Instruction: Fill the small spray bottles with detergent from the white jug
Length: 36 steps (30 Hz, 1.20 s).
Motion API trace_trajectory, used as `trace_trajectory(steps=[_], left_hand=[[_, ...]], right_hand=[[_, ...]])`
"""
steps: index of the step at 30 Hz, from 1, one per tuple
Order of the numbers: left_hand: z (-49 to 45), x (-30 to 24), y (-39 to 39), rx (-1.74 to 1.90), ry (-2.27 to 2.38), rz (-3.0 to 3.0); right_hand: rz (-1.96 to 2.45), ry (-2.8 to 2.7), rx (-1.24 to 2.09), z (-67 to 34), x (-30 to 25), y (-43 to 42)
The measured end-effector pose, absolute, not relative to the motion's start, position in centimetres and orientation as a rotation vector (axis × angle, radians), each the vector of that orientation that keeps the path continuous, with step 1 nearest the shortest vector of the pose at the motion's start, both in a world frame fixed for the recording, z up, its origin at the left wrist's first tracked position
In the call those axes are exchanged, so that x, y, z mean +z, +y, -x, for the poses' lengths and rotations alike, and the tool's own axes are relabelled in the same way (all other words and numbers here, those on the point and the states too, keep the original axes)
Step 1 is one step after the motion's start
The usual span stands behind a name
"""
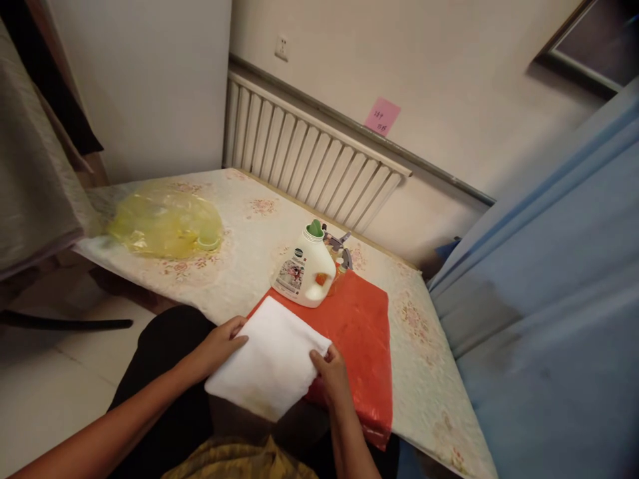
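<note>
A white cloth (269,359) is stretched between my two hands, above my lap and the near edge of the table. My left hand (228,340) pinches its left side, thumb on top. At the upper right corner my right hand (327,366) grips the cloth between thumb and fingers. Beneath and to the right of it lies a red plastic sheet or bag (367,346). A white jug (302,273) with a handle, a printed label and a green piece in its mouth stands upright just beyond the cloth. Faint brownish marks show near the cloth's lower edge.
Behind the jug sits a clear bottle with a grey trigger-like top (342,249), partly hidden. A yellow plastic bag (160,223) and a pale green cap (208,238) lie on the flowered tablecloth (264,207). A radiator (309,156) lines the wall; a blue curtain (544,279) hangs right.
</note>
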State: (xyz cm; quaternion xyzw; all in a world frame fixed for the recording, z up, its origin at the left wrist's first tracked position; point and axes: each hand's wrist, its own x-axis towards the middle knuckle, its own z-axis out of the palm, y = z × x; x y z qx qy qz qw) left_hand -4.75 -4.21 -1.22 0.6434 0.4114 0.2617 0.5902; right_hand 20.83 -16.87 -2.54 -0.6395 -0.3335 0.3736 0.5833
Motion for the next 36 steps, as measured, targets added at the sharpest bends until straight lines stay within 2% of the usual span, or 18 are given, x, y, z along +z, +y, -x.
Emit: trace_trajectory(steps=[9, 14, 21, 27, 31, 36], left_hand=[[2.4, -1.3, -0.2, 0.613, 1.089, -1.46], [1.0, -2.3, 2.9, 0.438, 1.3, -1.812], [0.2, -4.3, 2.8, 0.488, 1.417, -2.134], [-2.9, -6.3, 0.8, 0.736, 1.253, -2.635], [-4.6, -8.0, 1.1, 0.718, 1.119, -2.772], [-4.3, -10.0, 1.9, 0.734, 1.075, -2.828]], right_hand=[[1.488, -0.705, 0.936, -22.6, -2.7, -10.8], [1.627, -0.735, 0.881, -23.8, -3.5, -7.9], [1.952, -0.824, 0.549, -23.6, -4.4, -6.9], [1.99, -1.538, -0.163, -19.5, -5.4, -8.5], [2.037, -1.793, -0.178, -18.4, -7.3, -8.5], [2.075, -1.774, -0.115, -19.0, -8.5, -8.6]])
